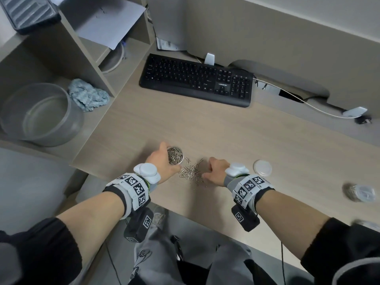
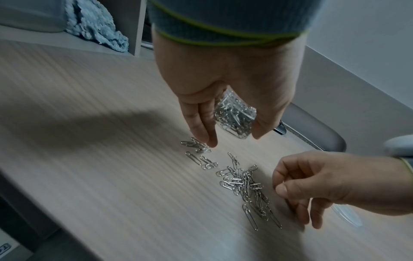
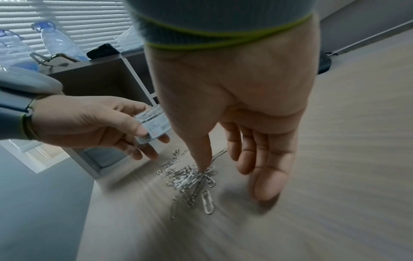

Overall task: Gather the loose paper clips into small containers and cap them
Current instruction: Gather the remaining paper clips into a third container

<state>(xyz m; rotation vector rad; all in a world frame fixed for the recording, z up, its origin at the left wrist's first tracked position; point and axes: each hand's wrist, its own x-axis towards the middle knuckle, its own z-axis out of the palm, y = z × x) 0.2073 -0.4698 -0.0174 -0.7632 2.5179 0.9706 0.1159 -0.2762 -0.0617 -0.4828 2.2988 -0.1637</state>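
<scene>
My left hand (image 1: pixel 167 159) grips a small clear round container (image 1: pixel 175 155) part-filled with silver paper clips, held just above the desk; the left wrist view shows my fingers and thumb round its sides (image 2: pixel 234 114). Just right of it a pile of loose paper clips (image 1: pixel 191 171) lies on the desk. My right hand (image 1: pixel 206 173) hovers over the pile's right side, loosely curled. In the right wrist view its thumb tip (image 3: pixel 202 166) touches the clips (image 3: pixel 192 180), and the other fingers hang apart from it and hold nothing. A round white lid (image 1: pixel 262 168) lies to the right.
A second clear container (image 1: pixel 359 192), blurred, sits at the far right of the desk. A black keyboard (image 1: pixel 197 80) lies at the back. A grey bowl (image 1: pixel 41 114) and a blue cloth (image 1: pixel 88 95) sit in the shelf unit on the left. The desk's front edge is close behind the pile.
</scene>
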